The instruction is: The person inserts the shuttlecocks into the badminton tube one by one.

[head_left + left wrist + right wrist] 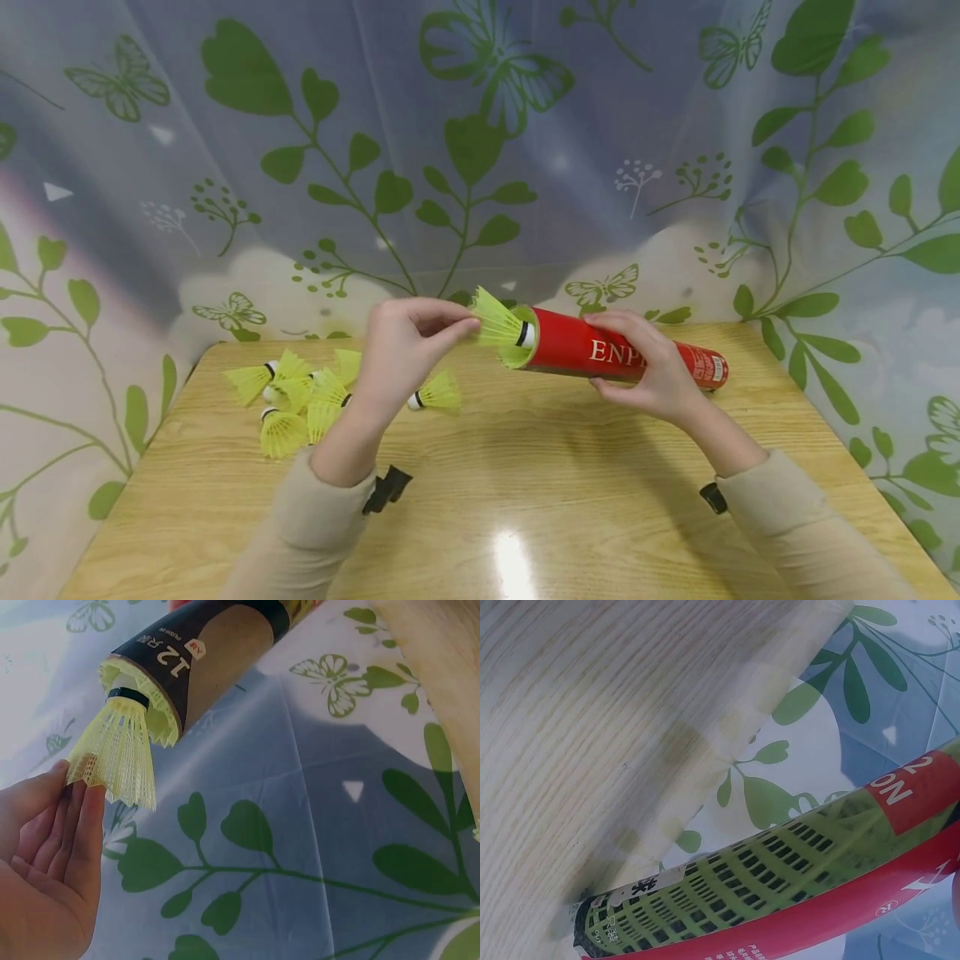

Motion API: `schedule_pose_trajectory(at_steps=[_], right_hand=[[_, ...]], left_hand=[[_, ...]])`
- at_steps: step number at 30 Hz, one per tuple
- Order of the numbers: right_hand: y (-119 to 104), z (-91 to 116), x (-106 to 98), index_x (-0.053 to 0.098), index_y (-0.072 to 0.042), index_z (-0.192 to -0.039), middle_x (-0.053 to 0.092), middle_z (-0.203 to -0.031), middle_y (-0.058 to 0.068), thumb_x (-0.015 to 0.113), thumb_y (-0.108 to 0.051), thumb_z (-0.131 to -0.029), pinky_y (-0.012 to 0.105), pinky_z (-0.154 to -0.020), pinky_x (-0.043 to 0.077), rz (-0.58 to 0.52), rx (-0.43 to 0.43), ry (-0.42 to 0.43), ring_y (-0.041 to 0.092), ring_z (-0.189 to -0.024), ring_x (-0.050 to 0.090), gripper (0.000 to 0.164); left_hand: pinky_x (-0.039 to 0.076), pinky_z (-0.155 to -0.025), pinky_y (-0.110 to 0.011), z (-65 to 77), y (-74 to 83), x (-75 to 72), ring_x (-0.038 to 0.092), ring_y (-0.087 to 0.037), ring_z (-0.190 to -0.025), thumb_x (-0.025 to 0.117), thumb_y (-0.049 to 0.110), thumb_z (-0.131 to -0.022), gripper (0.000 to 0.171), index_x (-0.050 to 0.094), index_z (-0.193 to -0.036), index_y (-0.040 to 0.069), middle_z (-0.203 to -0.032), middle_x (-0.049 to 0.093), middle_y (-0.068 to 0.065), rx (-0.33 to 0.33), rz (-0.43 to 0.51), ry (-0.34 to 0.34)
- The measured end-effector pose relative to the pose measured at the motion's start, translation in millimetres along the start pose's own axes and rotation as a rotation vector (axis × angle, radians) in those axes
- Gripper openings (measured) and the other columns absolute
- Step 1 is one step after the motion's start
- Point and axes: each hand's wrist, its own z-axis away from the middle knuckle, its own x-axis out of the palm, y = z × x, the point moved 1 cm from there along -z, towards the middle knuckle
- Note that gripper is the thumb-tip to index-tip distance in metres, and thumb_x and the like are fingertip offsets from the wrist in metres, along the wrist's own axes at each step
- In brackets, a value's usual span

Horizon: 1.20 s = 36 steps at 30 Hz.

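Between thumb and fingers my left hand (401,350) pinches the skirt edge of a yellow shuttlecock (498,319). The white cork end of that shuttlecock points into the open mouth of a red shuttlecock tube (558,337). My right hand (648,362) grips the tube around its middle, and the tube lies tilted with its far end low to the right. In the left wrist view, the yellow skirt (112,750) shows outside the tube's mouth, with another yellow skirt lining the rim. The right wrist view shows stacked yellow-green skirts through the tube's clear side (757,870).
Several yellow shuttlecocks (285,429) lie in a loose group on the left of the wooden table (600,517). One shuttlecock (438,393) lies apart, nearer the middle. A curtain (525,217) with leaves and butterflies hangs behind the table.
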Motion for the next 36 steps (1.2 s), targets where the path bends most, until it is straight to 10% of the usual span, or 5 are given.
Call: schedule_pose_trajectory(at_steps=[36], right_hand=[[-37,-16,-4,0.054,0.006,-0.122,0.056,-0.123,0.024,0.079,0.007,-0.058,0.016,-0.103,0.036,-0.025,-0.032,0.025,0.026,-0.121,0.049,0.069]], left_hand=[[0.055,-0.057,-0.029,-12.9,-7.8,39.2,0.065,-0.012,-0.062,0.079,0.016,-0.077,0.006,0.077,-0.083,0.014,-0.077,0.073,0.001,-0.145,0.03,-0.208]])
